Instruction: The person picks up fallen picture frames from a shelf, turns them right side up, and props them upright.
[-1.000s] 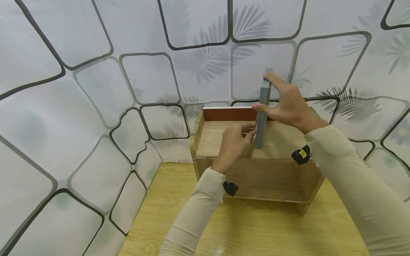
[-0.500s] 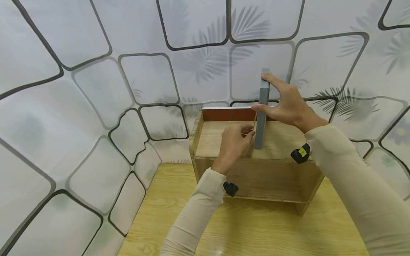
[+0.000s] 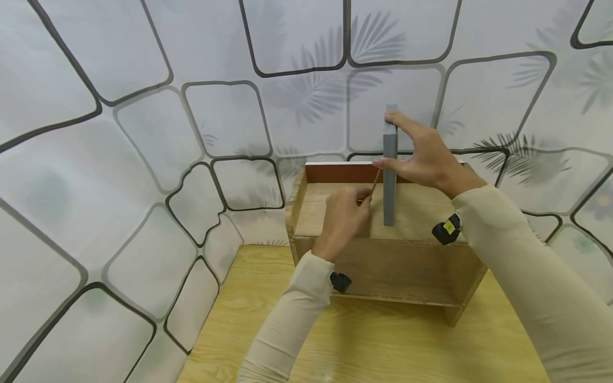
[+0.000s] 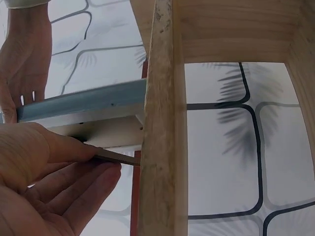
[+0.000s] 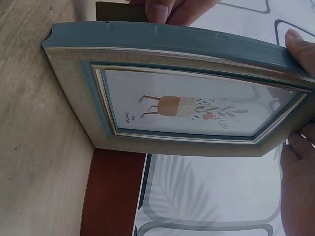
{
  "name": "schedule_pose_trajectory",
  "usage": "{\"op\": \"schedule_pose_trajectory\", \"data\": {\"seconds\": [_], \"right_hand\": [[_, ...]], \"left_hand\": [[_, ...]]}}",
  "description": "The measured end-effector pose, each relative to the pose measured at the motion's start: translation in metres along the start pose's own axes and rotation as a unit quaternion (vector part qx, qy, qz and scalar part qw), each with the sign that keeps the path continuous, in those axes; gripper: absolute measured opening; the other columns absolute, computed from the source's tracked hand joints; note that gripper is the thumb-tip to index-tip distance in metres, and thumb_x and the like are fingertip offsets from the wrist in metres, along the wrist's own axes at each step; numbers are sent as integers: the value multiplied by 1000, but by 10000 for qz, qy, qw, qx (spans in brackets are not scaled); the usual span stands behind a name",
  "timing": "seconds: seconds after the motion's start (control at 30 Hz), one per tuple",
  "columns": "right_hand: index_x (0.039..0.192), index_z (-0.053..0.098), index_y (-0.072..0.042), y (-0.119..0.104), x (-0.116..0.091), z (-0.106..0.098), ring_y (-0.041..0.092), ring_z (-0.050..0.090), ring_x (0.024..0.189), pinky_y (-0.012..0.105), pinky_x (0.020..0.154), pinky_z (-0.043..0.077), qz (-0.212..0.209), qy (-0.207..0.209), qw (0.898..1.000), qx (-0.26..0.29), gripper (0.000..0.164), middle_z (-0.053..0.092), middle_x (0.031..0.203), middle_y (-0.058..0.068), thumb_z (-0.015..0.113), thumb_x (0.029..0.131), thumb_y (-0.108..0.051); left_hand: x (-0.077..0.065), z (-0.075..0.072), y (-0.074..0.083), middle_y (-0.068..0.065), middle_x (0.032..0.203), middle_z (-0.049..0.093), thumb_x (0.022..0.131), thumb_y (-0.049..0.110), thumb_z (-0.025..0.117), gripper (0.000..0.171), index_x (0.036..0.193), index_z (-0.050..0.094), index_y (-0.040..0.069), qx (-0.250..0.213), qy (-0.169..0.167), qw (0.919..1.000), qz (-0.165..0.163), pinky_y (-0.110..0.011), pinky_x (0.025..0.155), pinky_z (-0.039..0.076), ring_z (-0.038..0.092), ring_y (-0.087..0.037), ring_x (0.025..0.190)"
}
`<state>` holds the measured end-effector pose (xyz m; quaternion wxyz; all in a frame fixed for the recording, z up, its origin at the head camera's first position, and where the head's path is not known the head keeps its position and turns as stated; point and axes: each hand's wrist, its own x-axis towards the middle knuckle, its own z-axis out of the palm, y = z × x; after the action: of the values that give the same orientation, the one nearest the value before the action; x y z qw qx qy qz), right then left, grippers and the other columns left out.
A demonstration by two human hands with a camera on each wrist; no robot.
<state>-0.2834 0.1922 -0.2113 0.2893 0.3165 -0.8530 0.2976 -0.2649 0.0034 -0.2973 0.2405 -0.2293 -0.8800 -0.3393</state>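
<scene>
A blue-grey picture frame (image 3: 390, 181) stands upright on the wooden shelf unit's top board (image 3: 426, 207), seen edge-on in the head view. Its front, with a printed plant in a pot (image 5: 170, 105), faces the right wrist camera. My right hand (image 3: 426, 154) grips the frame, fingers at its top and thumb on the near edge. On the frame's back side, my left hand (image 3: 342, 218) pinches a thin brown stand leg (image 4: 115, 156) between thumb and fingers. That leg slants out from the frame, leaving a gap between them. My left palm hides part of the board.
The shelf unit has a raised left side (image 3: 297, 199) and a red-brown strip (image 3: 340, 173) along its back, with an open compartment (image 3: 397, 271) below. It stands on a yellow wood-grain table (image 3: 258, 287). A patterned wall covering (image 3: 306, 117) rises close behind and at left.
My left hand has drawn left, swinging the stand leg away from the frame's back. The frame and my right hand have shifted slightly left.
</scene>
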Motion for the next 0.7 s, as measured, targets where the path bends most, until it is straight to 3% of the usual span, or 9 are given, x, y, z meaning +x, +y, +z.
{"op": "schedule_pose_trajectory", "data": {"seconds": [0.33,0.7], "right_hand": [[156,37,-5,-8,8,8,33,27,150,48,120,24,188,-480,9986,82,87,34,160,18,84,86,-26],[152,40,1,-15,19,22,36,27,149,46,121,22,-79,-595,9980,198,83,38,157,22,84,85,-18]], "left_hand": [[1,-9,-12,0,98,78,94,10,71,13,103,81,9,306,37,9995,-90,-36,83,56,74,-16,93],[0,-16,-27,1,92,78,92,9,74,11,100,81,11,461,231,9985,-183,-38,77,55,72,-16,84]]}}
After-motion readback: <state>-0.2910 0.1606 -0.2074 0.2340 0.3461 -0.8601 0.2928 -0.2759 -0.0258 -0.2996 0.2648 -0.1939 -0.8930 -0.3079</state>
